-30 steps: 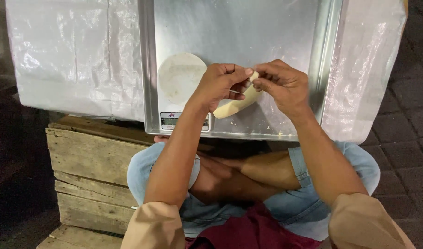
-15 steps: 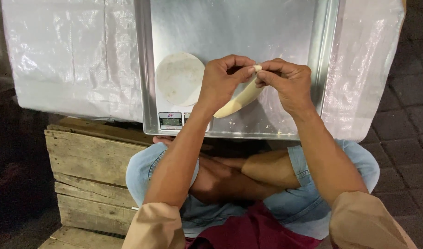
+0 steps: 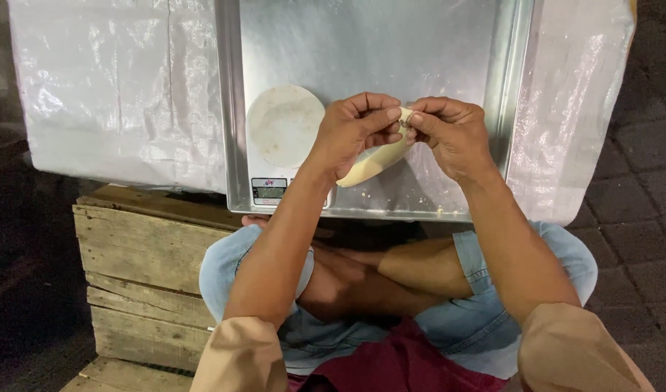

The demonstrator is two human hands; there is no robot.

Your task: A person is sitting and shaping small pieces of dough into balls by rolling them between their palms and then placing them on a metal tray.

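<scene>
From the head camera, a shallow metal tray [image 3: 493, 87] lies on a desk covered in white plastic sheeting [image 3: 122, 87]. Inside the tray, near its front left corner, sits a small scale [image 3: 275, 190] with a round white disc of dough [image 3: 285, 125] on it — crumbs dot the tray floor nearby. Above the tray's front middle, the left hand [image 3: 351, 134] and right hand [image 3: 453, 134] hold a folded pale dough piece [image 3: 373, 161], fingers [image 3: 391, 116] of both pinching its upper edge. A wooden crate [image 3: 148, 268] stands below the tray's left side.
</scene>
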